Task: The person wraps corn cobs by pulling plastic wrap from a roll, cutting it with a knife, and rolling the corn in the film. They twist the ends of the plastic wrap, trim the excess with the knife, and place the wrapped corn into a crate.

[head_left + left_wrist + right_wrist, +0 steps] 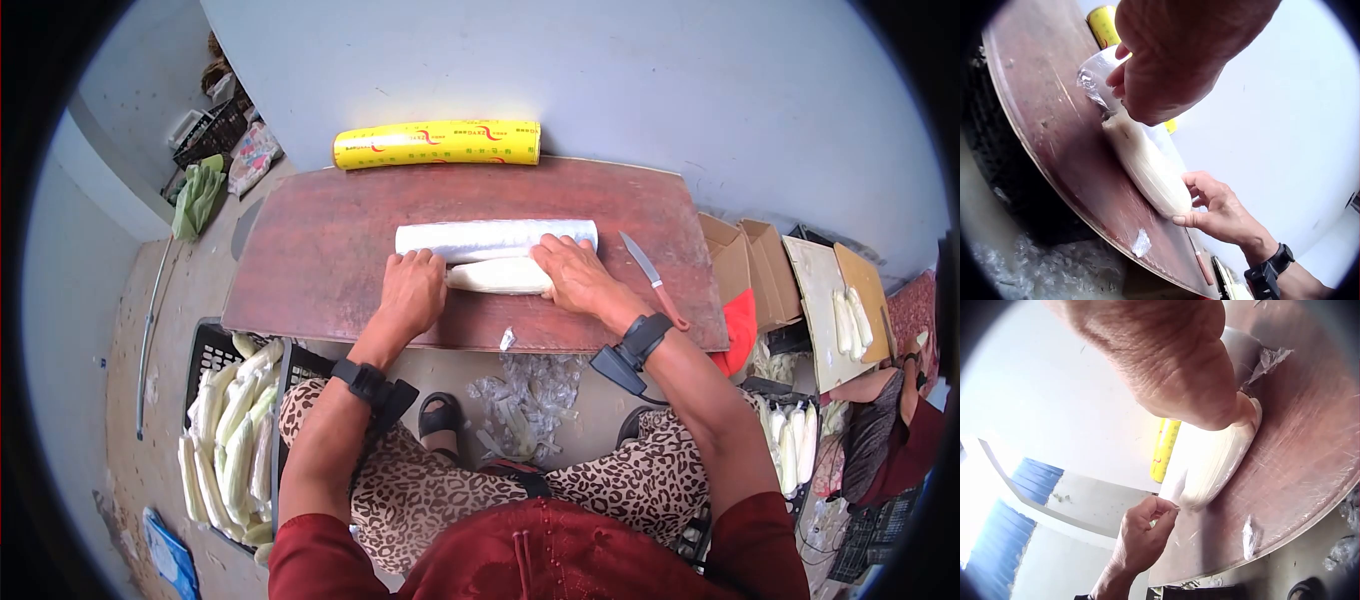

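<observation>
A pale, husk-covered ear of corn (498, 276) lies crosswise on the reddish-brown table, right in front of a roll of clear cling film (480, 238). At the ear's left end my left hand (414, 290) has its fingers curled, and thumb and forefinger pinch the film's edge; in the right wrist view that left hand (1144, 534) shows beside the corn's tip. My right hand (575, 275) holds the ear's right end, its thumb on the near side and its fingers toward the roll. The left wrist view shows this right hand (1222, 209) at the corn's (1150, 172) far end.
A knife (648, 272) lies at the table's right. Behind stands a yellow printed roll (437, 144) against the wall. A black crate (208, 350) of corn is at left; more corn (792, 440) sits at right, near another person (890, 430). Plastic scraps (535, 395) litter the floor.
</observation>
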The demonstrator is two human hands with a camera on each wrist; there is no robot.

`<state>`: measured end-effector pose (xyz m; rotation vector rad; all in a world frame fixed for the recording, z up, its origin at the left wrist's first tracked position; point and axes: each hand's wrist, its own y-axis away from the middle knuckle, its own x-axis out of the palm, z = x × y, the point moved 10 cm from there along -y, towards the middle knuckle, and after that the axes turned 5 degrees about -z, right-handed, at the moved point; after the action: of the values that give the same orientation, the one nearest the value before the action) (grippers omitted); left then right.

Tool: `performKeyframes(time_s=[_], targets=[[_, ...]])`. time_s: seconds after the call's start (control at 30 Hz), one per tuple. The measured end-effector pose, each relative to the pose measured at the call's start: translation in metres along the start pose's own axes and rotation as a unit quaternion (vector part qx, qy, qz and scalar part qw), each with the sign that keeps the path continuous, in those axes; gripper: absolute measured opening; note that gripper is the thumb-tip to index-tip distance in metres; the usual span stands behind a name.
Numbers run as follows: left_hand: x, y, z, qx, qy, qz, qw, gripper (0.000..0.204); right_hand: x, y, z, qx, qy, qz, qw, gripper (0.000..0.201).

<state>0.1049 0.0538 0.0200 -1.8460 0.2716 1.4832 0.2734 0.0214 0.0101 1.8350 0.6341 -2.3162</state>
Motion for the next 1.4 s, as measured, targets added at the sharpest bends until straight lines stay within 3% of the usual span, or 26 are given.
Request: performKeyframes(time_s=[0.47,0.67,0.93,1.03,1.13,1.27,1.37,1.4], targets=[[0.008,-0.018,0.001,-0.025,-0.017,0.014,0.999,0.011,0.002,-0.002,-0.001,0.047,-0.006,0.070,0.996,0.031],[0.012,-0.017,0.006,-0.029,-0.011,0.011,0.999,0.010,-0.008,-0.001,0.003,0.006,-0.020,0.031,0.999,0.043],[0.021,-0.015,0.008,-0.007,-0.060,0.013,0.998,0.006,-0.007,-0.004,-0.001,0.021,-0.030,0.046,0.998,0.045],[0.020,-0.016,0.014,-0.020,-0.071,0.005,0.997,0.005,-0.006,-0.005,-0.002,0.024,-0.034,0.047,0.998,0.043],[0.014,-0.017,0.038,-0.083,-0.103,0.027,0.991,0.006,-0.003,-0.006,-0.005,0.026,-0.044,0.042,0.998,0.041],[-0.011,-0.017,0.061,-0.168,-0.083,-0.054,0.981,0.012,-0.003,-0.008,-0.006,0.031,-0.059,0.049,0.997,0.042],[-0.047,-0.022,0.022,-0.087,0.055,-0.165,0.981,0.013,-0.002,-0.008,-0.007,0.036,-0.055,0.066,0.996,0.042],[-0.045,-0.021,0.008,-0.075,0.087,-0.133,0.985,0.012,-0.002,-0.008,-0.007,0.036,-0.054,0.067,0.996,0.042]])
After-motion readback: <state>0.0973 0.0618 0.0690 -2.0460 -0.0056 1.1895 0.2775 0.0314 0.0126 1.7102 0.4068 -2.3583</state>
